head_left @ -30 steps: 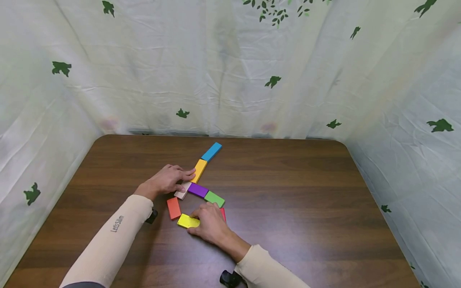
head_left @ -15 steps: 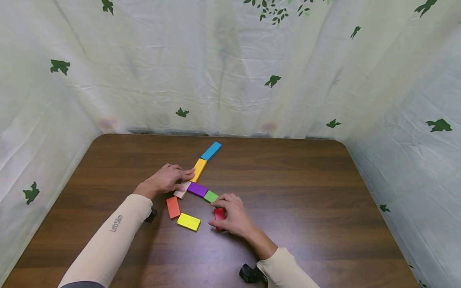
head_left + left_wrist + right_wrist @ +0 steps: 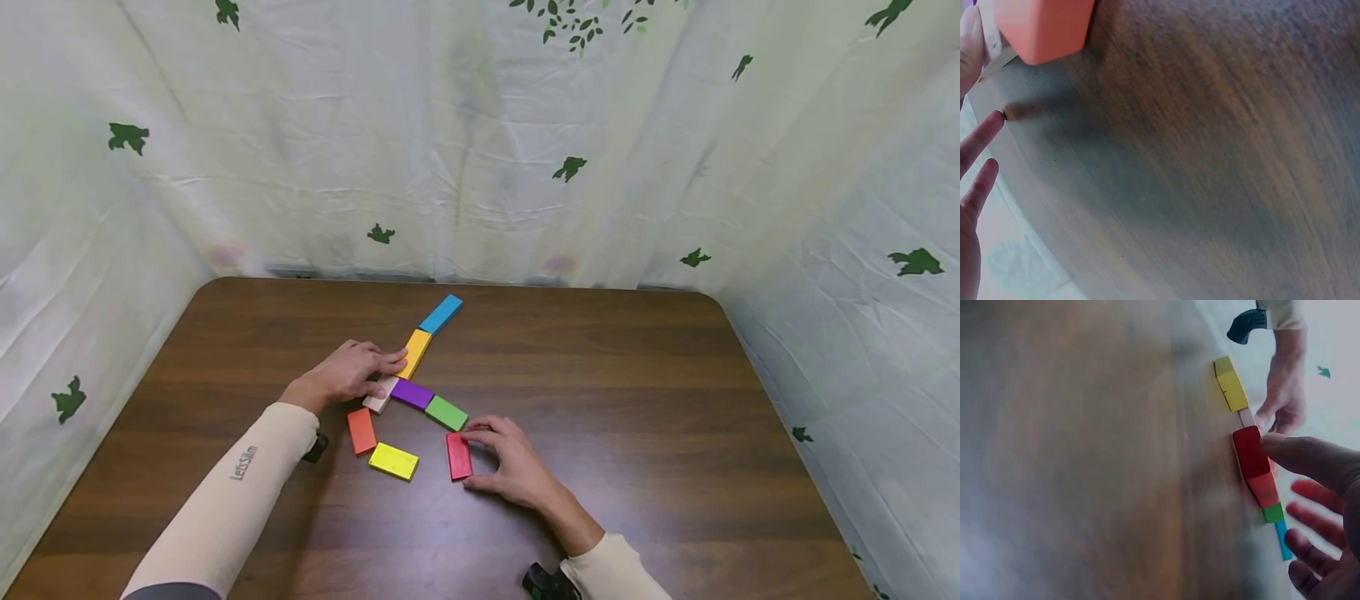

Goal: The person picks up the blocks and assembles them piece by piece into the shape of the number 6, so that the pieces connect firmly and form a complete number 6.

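My left hand (image 3: pixel 348 372) presses lightly on the row, its fingertips on an amber block (image 3: pixel 417 350) and its thumb on a pale pink block (image 3: pixel 375 403). Its fingers look fairly straight in the left wrist view. With thumb at the near end and fingertips at the far end, my right hand (image 3: pixel 513 467) spans a red block (image 3: pixel 459 457) and pinches it; the thumb tip overlaps the red block (image 3: pixel 1250 453) in the right wrist view. Between the hands lie a purple block (image 3: pixel 412 394), a green block (image 3: pixel 446 413), a yellow block (image 3: pixel 393 462) and an orange block (image 3: pixel 362 431).
A blue block (image 3: pixel 440 315) continues the line beyond the amber one. Everything lies flat on a brown wooden table (image 3: pixel 600 375). A white curtain (image 3: pixel 480 125) with green bird prints encloses the far edge and both sides.
My right hand has let go of the yellow block and moved right, over the red block, to its right side. The red block has barely shifted. The left hand stays put.
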